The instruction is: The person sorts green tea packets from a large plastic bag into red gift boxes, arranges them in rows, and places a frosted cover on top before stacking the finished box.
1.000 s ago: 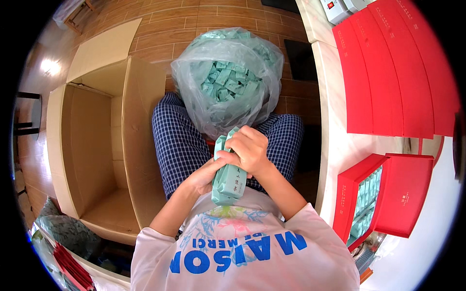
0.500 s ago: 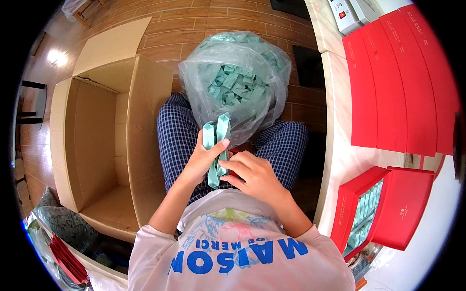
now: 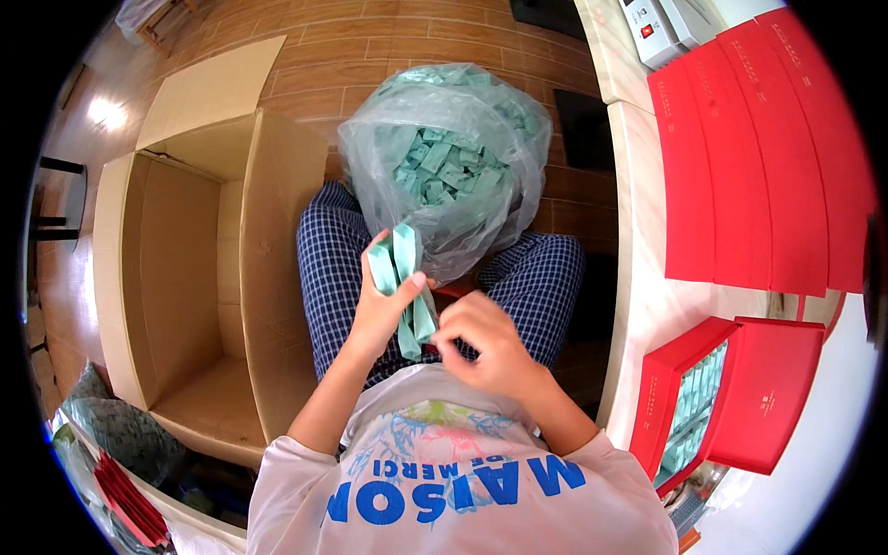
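My left hand [image 3: 379,313] is wrapped round several long, pale green wrapped packets [image 3: 404,254], held side by side over my lap with their far ends sticking up. At the near end of these packets, my right hand [image 3: 488,340] has its fingers curled, thumb and fingertips beside the lowest tip. Whether anything sits in those fingers is hidden. Just beyond my hands, a clear plastic bag [image 3: 365,153] stands open between my legs, full of small green packets [image 3: 450,168].
On the left stands an open cardboard box [image 3: 185,277]. Along the right, a pale counter [image 3: 638,194] carries overlapping red box panels [image 3: 731,166], an open red box [image 3: 661,388] with rows of green packets [image 3: 700,398], and a white machine [image 3: 659,32]. Red packets [image 3: 129,499] lie lower left.
The held packets have tipped slightly left, and my left hand has shifted a little that way. My right hand's fingers have curled in and dropped toward the packets' near end.
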A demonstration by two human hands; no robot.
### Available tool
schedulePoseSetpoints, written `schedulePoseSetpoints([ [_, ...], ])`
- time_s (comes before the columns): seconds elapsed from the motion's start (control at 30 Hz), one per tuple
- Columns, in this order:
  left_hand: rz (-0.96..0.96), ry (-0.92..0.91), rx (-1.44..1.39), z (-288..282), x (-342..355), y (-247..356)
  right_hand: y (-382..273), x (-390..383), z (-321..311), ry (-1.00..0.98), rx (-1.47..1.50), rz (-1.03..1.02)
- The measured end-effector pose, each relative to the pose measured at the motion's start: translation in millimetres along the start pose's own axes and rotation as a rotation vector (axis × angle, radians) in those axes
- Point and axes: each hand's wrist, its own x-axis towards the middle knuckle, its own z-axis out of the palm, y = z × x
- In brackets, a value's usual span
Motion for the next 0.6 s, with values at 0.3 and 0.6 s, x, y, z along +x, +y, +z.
schedulePoseSetpoints([
  [0.3,0.112,-0.183,0.313,8,-36,-34,22,0,0,0.096,-0.195,0.149],
  [0.6,0.036,-0.212,0.016,11,-28,-33,22,-20,4,0.267,0.099,0.505],
])
